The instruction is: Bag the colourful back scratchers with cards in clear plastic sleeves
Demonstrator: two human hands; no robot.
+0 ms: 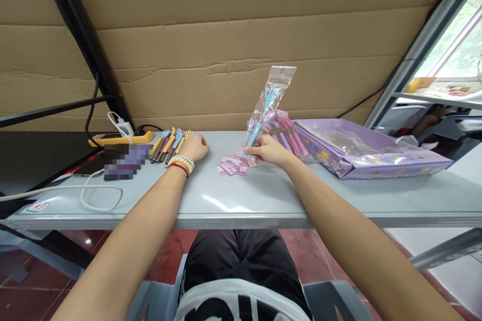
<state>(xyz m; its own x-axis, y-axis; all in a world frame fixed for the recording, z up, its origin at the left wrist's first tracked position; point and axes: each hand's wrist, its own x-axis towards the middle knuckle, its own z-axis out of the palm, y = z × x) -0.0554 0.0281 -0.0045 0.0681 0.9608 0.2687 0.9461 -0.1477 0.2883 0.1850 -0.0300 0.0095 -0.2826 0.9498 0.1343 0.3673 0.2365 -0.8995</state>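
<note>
My right hand (pixel 269 150) pinches the lower end of a clear plastic bag (pixel 280 77). A light-blue pen (pixel 255 133) with a hand-shaped top stands tilted inside it. Below lie several small pink and purple cards (pixel 231 165). My left hand (pixel 196 147), with beaded bracelets at the wrist, is curled closed at the right edge of a row of blue, yellow and purple hand-topped pens (pixel 167 145). What its fingers hold, if anything, is hidden. Bagged pink and purple pens (pixel 288 138) lie just behind my right hand.
An open purple box (pixel 391 165) with clear bags inside stands on the right. At the left are a yellow power strip (pixel 141 138), a white cable (pixel 101 208) and a blurred-out item (pixel 126 163). A cardboard wall (pixel 226 40) closes off the table's (pixel 241 200) back.
</note>
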